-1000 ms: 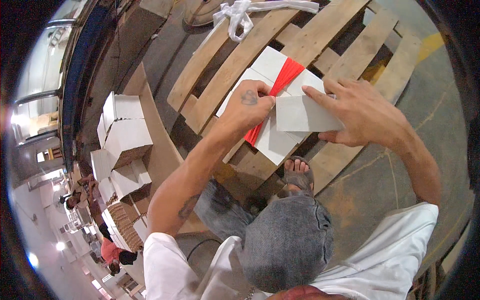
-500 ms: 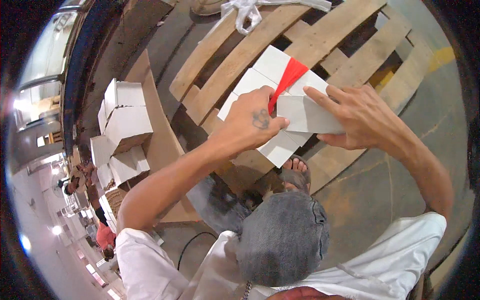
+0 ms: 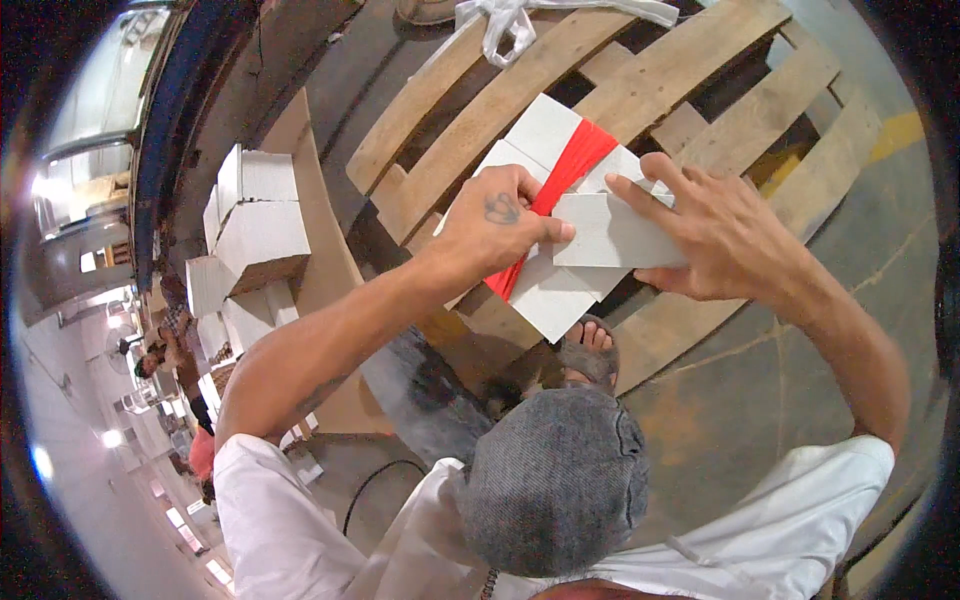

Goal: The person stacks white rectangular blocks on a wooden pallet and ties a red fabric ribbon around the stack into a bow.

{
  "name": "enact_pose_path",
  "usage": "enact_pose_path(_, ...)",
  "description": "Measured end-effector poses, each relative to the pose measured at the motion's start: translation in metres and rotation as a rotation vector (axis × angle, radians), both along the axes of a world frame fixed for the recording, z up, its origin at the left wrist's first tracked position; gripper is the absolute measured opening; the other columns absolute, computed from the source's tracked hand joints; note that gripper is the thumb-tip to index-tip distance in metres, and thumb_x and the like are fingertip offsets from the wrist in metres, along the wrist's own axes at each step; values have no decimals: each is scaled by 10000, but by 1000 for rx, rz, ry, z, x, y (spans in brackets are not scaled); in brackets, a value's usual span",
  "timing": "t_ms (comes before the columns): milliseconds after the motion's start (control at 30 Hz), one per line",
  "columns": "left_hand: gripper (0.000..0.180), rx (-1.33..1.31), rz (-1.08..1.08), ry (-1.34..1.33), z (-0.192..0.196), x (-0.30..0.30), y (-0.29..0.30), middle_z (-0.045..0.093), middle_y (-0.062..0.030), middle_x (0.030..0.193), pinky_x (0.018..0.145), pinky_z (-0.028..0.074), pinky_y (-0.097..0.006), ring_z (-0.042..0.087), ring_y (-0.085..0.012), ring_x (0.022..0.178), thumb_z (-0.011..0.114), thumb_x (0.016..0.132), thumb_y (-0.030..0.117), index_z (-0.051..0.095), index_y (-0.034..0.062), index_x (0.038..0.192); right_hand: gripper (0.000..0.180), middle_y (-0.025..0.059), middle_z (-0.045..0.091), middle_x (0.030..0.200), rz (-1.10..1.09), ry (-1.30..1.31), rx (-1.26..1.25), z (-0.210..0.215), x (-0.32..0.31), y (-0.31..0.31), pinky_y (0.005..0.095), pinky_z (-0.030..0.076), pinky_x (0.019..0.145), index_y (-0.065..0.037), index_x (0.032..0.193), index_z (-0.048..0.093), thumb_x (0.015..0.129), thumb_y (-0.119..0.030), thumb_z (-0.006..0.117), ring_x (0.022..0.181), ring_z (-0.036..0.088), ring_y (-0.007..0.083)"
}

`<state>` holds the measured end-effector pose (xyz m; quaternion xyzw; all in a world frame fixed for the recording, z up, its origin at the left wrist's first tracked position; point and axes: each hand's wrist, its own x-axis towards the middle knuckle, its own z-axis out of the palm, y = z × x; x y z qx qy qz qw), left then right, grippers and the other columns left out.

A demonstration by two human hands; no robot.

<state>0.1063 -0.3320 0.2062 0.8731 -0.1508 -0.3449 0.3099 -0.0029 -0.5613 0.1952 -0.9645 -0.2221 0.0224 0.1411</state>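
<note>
Several white boxes (image 3: 540,127) lie together in a bundle on a wooden pallet, with a red strip (image 3: 580,160) running across them. The strip narrows beside my left hand (image 3: 490,222) and fans out again at the bundle's lower left edge. My left hand is closed at that narrow part, its curled fingertips partly hidden and its thumb against the end of a raised white box (image 3: 605,230). My right hand (image 3: 725,235) grips this box from the right, with fingers over the top and the thumb below.
The slatted wooden pallet (image 3: 690,60) has open gaps, and a white cloth strip (image 3: 510,30) lies at its far edge. More white cartons (image 3: 265,240) are stacked on the left beside a cardboard sheet (image 3: 325,190). My sandalled foot (image 3: 590,350) is close to the bundle. Other people are far left.
The red strip, which earlier ended at my left hand, now also shows below it, down to the bundle's lower left edge. My left hand has shifted slightly left; my right hand keeps its grip.
</note>
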Motion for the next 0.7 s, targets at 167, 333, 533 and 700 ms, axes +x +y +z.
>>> enact_pose_path(167,364,-22,2,17,4,0,3,656,-83,770,639,492,-271,611,-125,704,813,726,233,634,-41,885,907,163,432,1306,-35,40,-84,-4,1,5,407,494,722,-180,1465,369,684,-357,795,827,623,300)
enact_pose_path(333,520,-111,-94,-199,-4,-18,20,661,-162,800,675,512,-351,651,-253,737,797,745,336,579,-55,1010,916,190,405,1387,-64,77,-76,-5,0,13,420,493,734,-186,1485,340,714,-402,784,823,630,320)
enact_pose_path(533,672,57,-278,-345,0,-25,18,648,-228,821,732,505,-445,654,-394,806,784,720,449,512,-28,1106,985,195,420,1390,-167,127,65,-8,-5,13,447,488,752,-143,1494,306,687,-427,795,892,635,359)
enact_pose_path(700,653,12,-121,-135,-3,-15,25,648,-209,799,598,497,-343,656,-276,696,862,657,348,525,-23,1075,1071,189,435,1395,-298,131,195,-10,-9,26,444,492,769,-99,1506,231,659,-403,812,981,624,376)
